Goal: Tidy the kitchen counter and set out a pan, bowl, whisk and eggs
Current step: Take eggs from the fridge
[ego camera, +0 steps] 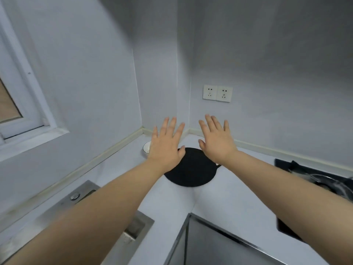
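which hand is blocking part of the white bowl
The left hand: the white bowl peeks out from behind its outer edge. The right hand overlaps only the black round item, well clear of the bowl.

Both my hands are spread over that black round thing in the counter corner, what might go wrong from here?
The white bowl is mostly hidden by your left hand, so a blind sweep might knock it. Your right hand and forearm pass close to the cookware on the cooktop; swinging that arm outward might bump it.
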A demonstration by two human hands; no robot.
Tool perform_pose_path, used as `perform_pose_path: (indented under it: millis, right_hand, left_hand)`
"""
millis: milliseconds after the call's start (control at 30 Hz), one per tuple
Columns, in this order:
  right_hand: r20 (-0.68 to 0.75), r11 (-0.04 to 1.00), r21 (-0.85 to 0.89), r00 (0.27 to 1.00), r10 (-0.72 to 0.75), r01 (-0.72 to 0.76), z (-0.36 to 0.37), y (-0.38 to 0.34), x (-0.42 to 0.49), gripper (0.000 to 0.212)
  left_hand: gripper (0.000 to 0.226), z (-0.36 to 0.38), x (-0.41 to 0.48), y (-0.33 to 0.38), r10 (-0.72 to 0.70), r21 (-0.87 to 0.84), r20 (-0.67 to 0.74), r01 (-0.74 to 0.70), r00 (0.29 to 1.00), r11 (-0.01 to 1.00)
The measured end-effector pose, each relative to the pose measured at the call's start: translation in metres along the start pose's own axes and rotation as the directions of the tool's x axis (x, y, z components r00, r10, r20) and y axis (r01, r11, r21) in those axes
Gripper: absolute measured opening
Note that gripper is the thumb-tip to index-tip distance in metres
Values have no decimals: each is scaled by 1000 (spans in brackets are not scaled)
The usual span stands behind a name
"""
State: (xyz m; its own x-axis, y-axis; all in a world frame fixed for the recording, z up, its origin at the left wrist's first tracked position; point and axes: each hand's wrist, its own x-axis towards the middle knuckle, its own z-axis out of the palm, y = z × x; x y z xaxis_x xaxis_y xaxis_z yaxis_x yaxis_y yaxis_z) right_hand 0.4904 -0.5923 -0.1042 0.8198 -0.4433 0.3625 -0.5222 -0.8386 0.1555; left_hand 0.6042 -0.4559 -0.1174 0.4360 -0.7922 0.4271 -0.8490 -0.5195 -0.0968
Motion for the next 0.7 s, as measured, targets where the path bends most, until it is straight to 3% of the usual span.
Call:
perform_pose_path:
  millis: [367, 700]
  right_hand:
    - [-68, 971, -138, 980, 185, -193, -96, 82, -128, 63]
    - [-140, 916, -225, 941, 307, -332, -164, 191, -226, 62]
  left_hand:
    - [69, -90, -22, 119, 185, -123, -122, -200, 975, 972]
    - [69, -140, -33, 260, 339, -108, -223, -368, 914, 923]
